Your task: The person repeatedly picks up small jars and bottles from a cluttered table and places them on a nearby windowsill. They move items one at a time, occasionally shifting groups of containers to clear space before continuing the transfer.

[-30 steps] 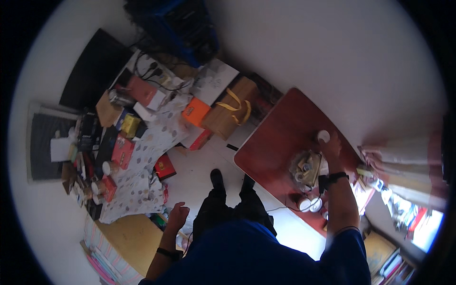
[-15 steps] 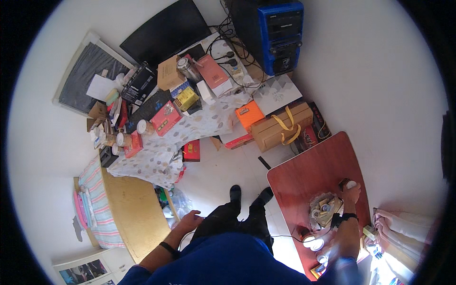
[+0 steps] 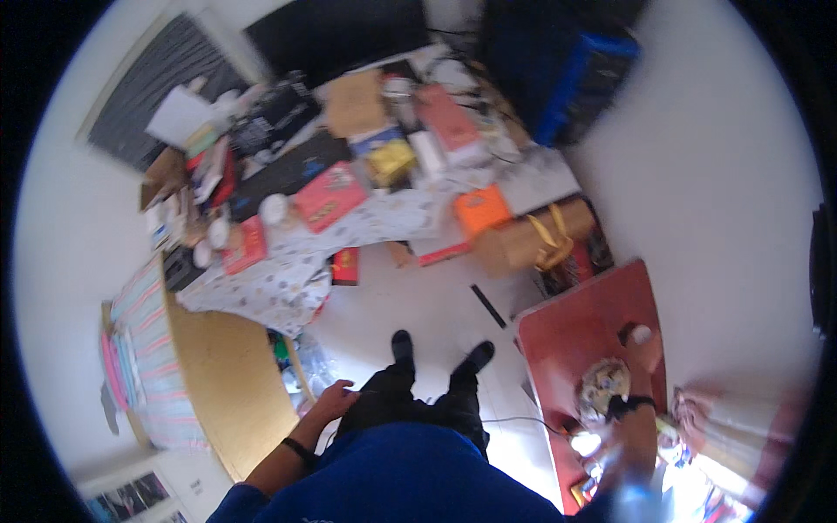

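Note:
At the far right part of the red-brown table, my right hand is closed around a small dark jar with a white lid. Motion blur softens the fingers and the jar. Just left of that wrist sits a round basket of small pale items, too blurred to name. My left hand hangs beside my left thigh, its fingers loosely stretched and nothing visible in them.
White-lidded containers stand on the table nearer me. Ahead, a cloth-covered desk carries boxes and jars. A brown carton with yellow handles stands beyond the table. A yellowish wooden board lies left. A thin cable runs toward the table.
The whole view has swung and blurred; the desk things now appear shifted, and the table sits slightly farther right. My right hand stays on the jar, and my left hand still hangs by the thigh.

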Demonstrator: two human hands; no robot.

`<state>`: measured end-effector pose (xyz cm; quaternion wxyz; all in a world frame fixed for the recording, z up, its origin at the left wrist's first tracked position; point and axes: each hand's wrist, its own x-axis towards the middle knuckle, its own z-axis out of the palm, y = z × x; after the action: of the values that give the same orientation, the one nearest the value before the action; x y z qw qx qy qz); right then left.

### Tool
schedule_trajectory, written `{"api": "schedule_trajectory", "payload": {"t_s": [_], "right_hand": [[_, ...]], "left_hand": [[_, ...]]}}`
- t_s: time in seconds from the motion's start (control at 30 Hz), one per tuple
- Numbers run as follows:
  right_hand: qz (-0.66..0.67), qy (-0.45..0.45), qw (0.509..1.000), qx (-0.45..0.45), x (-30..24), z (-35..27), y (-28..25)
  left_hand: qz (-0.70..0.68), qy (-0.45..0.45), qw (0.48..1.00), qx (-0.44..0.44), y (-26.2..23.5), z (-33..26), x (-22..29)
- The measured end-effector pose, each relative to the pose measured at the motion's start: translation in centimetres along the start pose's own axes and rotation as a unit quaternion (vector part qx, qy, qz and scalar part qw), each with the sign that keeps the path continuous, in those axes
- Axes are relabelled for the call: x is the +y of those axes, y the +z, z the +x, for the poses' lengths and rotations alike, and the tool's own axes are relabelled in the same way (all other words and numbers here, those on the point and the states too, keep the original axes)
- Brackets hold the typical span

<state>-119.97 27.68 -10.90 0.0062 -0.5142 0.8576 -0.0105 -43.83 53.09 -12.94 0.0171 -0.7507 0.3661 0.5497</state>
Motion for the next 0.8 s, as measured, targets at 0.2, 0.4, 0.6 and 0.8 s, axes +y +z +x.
{"api": "schedule_trajectory", "payload": {"t_s": [0.2,0.4,0.6,0.8], "right_hand": [[0.085,-0.063,0.994,0.012,-11.9,-3.9,-4.0],[0.16,-0.246,0.955,-0.055,-24.6,-9.1,-6.7],[0.175,-0.347,0.907,-0.161,-39.1,-14.5,-9.5],[0.168,-0.427,0.852,-0.252,-51.1,-17.9,-8.1]], "left_hand": [[-0.03,0.047,0.996,0.065,-6.8,2.7,-4.4],[-0.057,0.081,0.989,0.112,-11.3,4.8,-5.5],[-0.139,0.036,0.98,0.137,-11.9,5.5,-5.0],[-0.159,0.114,0.948,0.251,-14.9,2.8,-0.9]]}}
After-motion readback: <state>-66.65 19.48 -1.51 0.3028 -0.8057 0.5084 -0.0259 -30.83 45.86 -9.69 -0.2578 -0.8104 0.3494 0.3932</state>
